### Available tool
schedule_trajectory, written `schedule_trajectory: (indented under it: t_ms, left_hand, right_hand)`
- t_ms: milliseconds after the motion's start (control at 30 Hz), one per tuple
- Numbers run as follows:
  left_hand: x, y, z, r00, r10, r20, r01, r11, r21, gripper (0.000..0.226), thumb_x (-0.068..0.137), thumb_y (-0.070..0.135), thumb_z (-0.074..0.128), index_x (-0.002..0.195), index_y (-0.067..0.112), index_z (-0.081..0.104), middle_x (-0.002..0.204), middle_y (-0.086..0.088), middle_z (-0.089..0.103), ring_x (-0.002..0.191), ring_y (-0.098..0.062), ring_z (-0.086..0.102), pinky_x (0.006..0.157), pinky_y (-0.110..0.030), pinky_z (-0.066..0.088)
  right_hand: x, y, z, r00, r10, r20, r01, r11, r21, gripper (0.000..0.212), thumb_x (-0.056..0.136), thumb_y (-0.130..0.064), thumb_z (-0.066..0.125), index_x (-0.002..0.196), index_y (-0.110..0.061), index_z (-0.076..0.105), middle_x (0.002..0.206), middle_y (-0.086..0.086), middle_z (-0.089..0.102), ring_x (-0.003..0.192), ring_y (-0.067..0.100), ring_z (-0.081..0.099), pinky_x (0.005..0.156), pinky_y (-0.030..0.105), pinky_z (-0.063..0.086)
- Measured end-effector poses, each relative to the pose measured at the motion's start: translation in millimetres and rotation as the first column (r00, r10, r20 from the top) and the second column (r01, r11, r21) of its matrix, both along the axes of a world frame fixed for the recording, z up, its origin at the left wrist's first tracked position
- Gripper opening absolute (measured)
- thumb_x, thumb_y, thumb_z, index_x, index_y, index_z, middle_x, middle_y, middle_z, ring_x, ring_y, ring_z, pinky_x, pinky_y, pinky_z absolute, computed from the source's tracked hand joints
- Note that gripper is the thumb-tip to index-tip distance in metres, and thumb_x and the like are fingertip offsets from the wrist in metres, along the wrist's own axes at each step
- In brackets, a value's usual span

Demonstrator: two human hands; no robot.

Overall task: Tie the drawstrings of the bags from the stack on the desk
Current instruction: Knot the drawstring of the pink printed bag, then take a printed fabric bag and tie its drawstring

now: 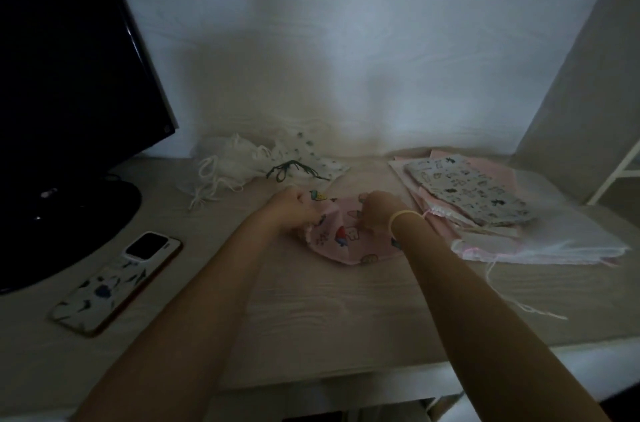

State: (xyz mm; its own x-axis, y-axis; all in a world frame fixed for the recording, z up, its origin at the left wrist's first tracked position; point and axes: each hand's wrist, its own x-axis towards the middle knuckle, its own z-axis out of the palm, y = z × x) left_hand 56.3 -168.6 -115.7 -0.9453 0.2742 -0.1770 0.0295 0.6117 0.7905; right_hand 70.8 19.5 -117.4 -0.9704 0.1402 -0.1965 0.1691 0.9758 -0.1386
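Both arms outstretched at frame centre, left grip and right grip curled tight on the crumpled pink printed bag on the counter.

Phone left on desk, monitor behind it, tied bags at back, stack right.

The desk is seen to be pale wood-grain laminate — matt. The pink bag is printed cloth, soft and creased. The stack is made of matt fabric, with a sheer mesh layer lowest. The monitor is finished in glossy black plastic.
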Motion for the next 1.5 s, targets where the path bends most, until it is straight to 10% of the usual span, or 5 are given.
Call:
schedule_trajectory:
  t_ms: [200,867,1167,1333,1500]
  left_hand:
    - [-4,-11,9,0.993,-0.010,-0.116,-0.001,0.995,-0.095,0.029,0.072,0.013,0.076,0.100,0.016,0.070,0.095,-0.002,0.069,0.082,-0.017,0.065,0.063,-0.026,0.051]
    - [-43,-67,60,0.697,0.332,-0.635,-0.347,0.932,0.106,0.018,0.086,0.007,0.065,0.100,0.013,0.075,0.115,-0.014,0.052,0.084,-0.019,0.053,0.080,-0.016,0.039]
    - [-71,-85,52,0.903,0.067,-0.424,-0.341,0.714,-0.611,0.058,0.091,0.047,0.049,0.143,0.023,0.039,0.143,-0.012,0.034,0.131,-0.034,0.029,0.105,-0.046,0.028]
    - [-53,-41,59,0.607,0.097,-0.789,-0.417,0.884,-0.212,0.023,0.084,0.023,0.055,0.102,0.013,0.066,0.115,-0.010,0.055,0.112,-0.031,0.046,0.093,-0.039,0.037]
    - [-26,36,58,0.746,-0.076,-0.662,-0.096,0.971,-0.220,0.018,0.088,0.024,0.050,0.080,0.016,0.064,0.084,-0.005,0.067,0.077,-0.027,0.059,0.064,-0.032,0.045]
  right_hand:
    - [8,-2,10,0.996,-0.040,0.077,0.049,0.992,-0.117,0.037,0.081,-0.027,0.072,0.108,-0.008,0.056,0.080,0.007,0.062,0.057,0.019,0.061,0.047,0.026,0.050]
    - [-50,-59,82,0.813,-0.197,-0.548,-0.097,0.882,-0.460,0.022,0.092,-0.023,0.054,0.112,-0.015,0.055,0.105,0.012,0.066,0.089,0.029,0.063,0.078,0.035,0.053]
    - [-72,-100,70,0.947,0.214,-0.241,-0.241,0.966,-0.090,0.035,0.095,-0.025,0.050,0.124,-0.007,0.057,0.130,0.013,0.056,0.118,0.028,0.053,0.098,0.032,0.042]
    - [-54,-60,63,0.864,-0.077,-0.498,-0.130,0.921,-0.368,0.024,0.087,-0.014,0.052,0.108,-0.014,0.063,0.107,0.010,0.066,0.094,0.026,0.061,0.085,0.033,0.051]
    - [-17,22,48,0.823,-0.228,-0.520,0.109,0.962,-0.249,0.022,0.085,-0.008,0.052,0.104,-0.008,0.064,0.107,0.015,0.064,0.099,0.032,0.062,0.084,0.035,0.050]
